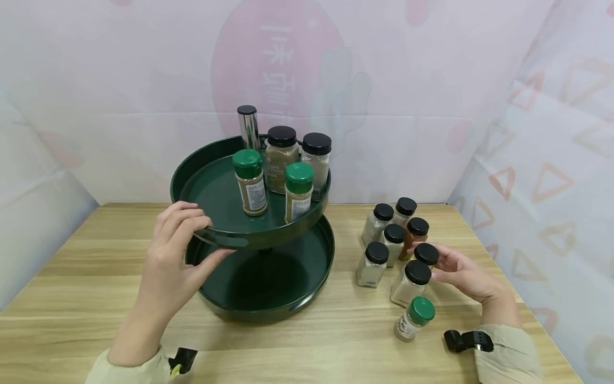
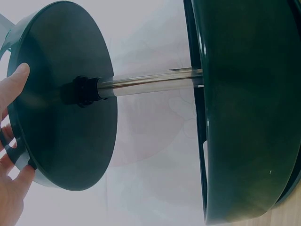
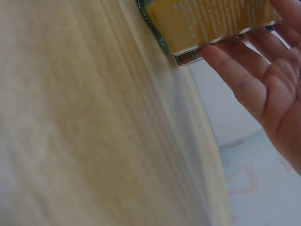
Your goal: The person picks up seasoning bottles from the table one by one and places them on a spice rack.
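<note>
My left hand (image 1: 175,256) grips the front-left rim of the upper tray (image 1: 211,184) of a dark green two-tier spice rack, thumb below and fingers over the edge. In the left wrist view a metal post (image 2: 146,85) joins the upper tray to the lower tray (image 2: 249,113). On the right, my right hand (image 1: 462,274) holds a black-lidded spice jar (image 1: 426,254) between thumb and fingers. Its yellow contents and printed side show in the right wrist view, where the jar (image 3: 216,23) is close over the wooden table.
Two green-capped shakers (image 1: 250,184), two black-lidded jars (image 1: 282,160) and a silver cylinder (image 1: 248,128) stand on the upper tray. Several black-lidded jars (image 1: 371,265) crowd around the right hand. Nearer the front is a green-capped shaker (image 1: 413,320). A patterned cloth (image 1: 393,106) hangs behind the table.
</note>
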The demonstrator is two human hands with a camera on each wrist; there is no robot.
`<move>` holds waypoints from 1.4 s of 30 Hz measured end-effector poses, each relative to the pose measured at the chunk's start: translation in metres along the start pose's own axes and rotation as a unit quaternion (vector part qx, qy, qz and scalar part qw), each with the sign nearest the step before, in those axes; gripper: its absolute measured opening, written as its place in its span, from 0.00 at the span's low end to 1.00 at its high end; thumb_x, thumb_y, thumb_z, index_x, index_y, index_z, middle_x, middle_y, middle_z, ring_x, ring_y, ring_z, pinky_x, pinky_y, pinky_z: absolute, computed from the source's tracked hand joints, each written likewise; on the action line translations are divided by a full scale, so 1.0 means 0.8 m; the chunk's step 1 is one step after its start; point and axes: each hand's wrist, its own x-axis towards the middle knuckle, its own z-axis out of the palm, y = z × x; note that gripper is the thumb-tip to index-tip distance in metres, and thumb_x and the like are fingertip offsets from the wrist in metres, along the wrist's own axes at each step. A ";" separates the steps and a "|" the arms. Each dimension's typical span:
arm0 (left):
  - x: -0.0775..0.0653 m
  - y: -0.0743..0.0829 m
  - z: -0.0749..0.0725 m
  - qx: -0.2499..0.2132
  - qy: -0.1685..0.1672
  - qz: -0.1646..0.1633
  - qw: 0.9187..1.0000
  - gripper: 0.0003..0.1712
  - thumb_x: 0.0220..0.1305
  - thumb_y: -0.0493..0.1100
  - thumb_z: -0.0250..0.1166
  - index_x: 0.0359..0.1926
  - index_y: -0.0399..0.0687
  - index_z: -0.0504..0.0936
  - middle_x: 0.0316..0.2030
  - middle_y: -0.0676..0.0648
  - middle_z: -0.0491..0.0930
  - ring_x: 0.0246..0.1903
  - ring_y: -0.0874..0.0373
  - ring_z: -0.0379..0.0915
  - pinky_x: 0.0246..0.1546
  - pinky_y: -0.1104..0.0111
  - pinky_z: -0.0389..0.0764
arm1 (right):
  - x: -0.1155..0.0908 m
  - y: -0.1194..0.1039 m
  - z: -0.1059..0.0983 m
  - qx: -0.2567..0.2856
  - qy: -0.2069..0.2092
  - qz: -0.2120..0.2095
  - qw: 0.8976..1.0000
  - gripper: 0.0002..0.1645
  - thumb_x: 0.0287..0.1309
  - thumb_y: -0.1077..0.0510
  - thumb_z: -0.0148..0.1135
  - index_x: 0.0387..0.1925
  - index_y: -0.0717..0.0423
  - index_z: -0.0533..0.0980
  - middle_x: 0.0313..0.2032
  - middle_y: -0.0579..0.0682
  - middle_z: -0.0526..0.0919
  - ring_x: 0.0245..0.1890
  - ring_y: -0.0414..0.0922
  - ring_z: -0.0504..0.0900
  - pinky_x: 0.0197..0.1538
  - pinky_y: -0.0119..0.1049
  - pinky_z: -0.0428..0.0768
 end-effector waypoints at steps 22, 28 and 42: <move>0.000 0.000 0.000 0.002 0.000 0.000 1.000 0.37 0.62 0.67 0.61 0.41 0.32 0.80 0.46 0.32 0.78 0.55 0.38 0.66 0.69 0.75 0.60 | 0.003 0.013 0.002 -0.013 0.049 -0.017 0.999 0.34 0.56 0.80 0.56 0.61 0.52 0.69 0.56 0.41 0.80 0.60 0.30 0.75 0.60 0.22 0.72; 0.001 0.002 0.000 -0.003 -0.002 -0.012 1.000 0.38 0.63 0.68 0.60 0.41 0.33 0.80 0.46 0.33 0.78 0.55 0.39 0.66 0.69 0.75 0.60 | 0.004 0.012 0.005 -0.029 0.063 -0.021 0.997 0.35 0.54 0.80 0.58 0.60 0.52 0.70 0.55 0.42 0.81 0.61 0.30 0.75 0.60 0.21 0.71; 0.001 -0.002 0.003 -0.008 0.004 -0.002 1.000 0.37 0.62 0.67 0.62 0.41 0.32 0.80 0.46 0.32 0.78 0.55 0.38 0.65 0.70 0.73 0.59 | 0.001 -0.001 0.009 -0.003 0.133 -0.025 0.991 0.39 0.55 0.82 0.56 0.60 0.44 0.72 0.54 0.35 0.83 0.55 0.30 0.79 0.54 0.23 0.78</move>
